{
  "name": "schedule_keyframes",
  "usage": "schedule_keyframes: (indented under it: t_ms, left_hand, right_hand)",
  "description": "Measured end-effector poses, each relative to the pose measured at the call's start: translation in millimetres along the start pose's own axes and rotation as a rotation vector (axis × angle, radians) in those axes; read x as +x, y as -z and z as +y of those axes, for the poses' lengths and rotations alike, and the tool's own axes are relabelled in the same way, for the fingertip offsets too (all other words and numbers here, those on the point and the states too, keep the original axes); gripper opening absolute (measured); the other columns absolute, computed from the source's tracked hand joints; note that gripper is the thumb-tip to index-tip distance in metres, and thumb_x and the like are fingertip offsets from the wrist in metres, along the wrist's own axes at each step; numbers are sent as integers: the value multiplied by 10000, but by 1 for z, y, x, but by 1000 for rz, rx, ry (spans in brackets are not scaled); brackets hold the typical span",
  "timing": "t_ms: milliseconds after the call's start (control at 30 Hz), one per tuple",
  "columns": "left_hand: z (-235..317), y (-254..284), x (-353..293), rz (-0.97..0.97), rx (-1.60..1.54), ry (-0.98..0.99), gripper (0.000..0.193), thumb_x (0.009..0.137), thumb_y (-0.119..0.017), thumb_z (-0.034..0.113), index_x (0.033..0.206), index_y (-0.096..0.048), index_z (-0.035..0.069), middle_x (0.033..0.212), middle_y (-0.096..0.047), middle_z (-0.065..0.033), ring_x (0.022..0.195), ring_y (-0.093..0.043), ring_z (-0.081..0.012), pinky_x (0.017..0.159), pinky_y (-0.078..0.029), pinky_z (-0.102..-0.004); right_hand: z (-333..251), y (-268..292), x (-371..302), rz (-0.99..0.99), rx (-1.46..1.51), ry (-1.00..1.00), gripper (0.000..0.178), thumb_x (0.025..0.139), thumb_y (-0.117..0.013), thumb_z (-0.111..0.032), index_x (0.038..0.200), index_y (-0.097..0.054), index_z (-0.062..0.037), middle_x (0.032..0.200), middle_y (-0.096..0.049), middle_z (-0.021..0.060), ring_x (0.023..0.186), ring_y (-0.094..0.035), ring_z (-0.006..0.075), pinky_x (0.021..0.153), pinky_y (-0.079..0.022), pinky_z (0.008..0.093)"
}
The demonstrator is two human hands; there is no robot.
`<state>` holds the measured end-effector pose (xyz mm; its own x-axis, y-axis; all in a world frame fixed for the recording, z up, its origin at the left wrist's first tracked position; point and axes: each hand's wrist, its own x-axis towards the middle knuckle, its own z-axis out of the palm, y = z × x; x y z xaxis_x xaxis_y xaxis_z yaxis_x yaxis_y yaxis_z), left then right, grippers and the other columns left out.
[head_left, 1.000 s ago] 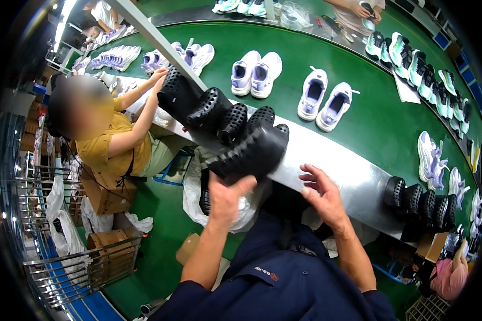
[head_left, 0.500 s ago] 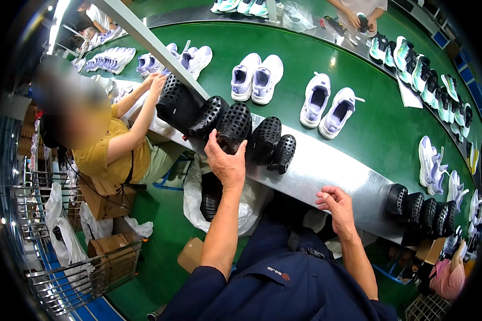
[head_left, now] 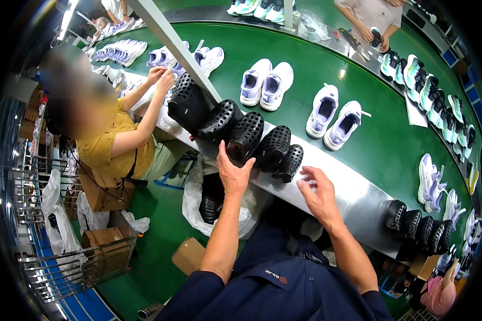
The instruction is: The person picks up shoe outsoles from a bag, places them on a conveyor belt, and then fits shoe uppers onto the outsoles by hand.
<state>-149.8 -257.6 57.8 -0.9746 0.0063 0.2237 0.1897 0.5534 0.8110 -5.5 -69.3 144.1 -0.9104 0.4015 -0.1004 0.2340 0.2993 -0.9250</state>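
Observation:
On the metal ledge stands a row of black perforated plastic shoe inserts, nested in stacks. My left hand [head_left: 234,172] is at the near end of the middle stack [head_left: 246,131], thumb and forefinger spread around its lower edge; whether they touch it is hard to tell. To the right are another insert stack [head_left: 273,145] and a shorter one [head_left: 289,162]. My right hand [head_left: 319,197] hovers just right of the short stack, fingers apart and nothing in them. Left of the middle stack lie one more stack [head_left: 220,120] and a taller one [head_left: 188,106].
White-and-lilac sneakers [head_left: 273,85] stand in pairs on the green belt [head_left: 369,144]. A co-worker in a yellow shirt [head_left: 99,160] sits at left beside a slanted metal post [head_left: 174,45]. More black inserts [head_left: 418,227] line the ledge's right end. A white sack [head_left: 195,200] stands below.
My left hand has loosened from the middle insert stack, and its fingers have spread. My right hand has moved left, close to the short stack. The whole view has shifted slightly.

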Motion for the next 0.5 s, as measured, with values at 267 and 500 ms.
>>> schedule_keyframes:
  t_ms: [267, 500]
  left_hand:
    - [-31, -22, 0, -30, -8, 96, 862, 690, -875, 261, 1373, -432, -19, 1274, -544, -266, 1189, -518, -435, 1032, -419, -483]
    - [-36, -22, 0, -99, 8, 72, 892, 686, -870, 231, 1411, -402, 4, 1304, -525, -253, 1198, -499, -442, 1034, -410, -497]
  right_hand:
    - [-52, -81, 96, -5, -514, 638, 390, 853, -685, -185, 1228, -622, -99, 1151, -592, 120, 998, -584, 312, 859, -449, 416]
    - [-42, -88, 100, -70, -463, 600, 359, 864, -674, -150, 1216, -624, -100, 1150, -608, 121, 1024, -600, 310, 872, -458, 422]
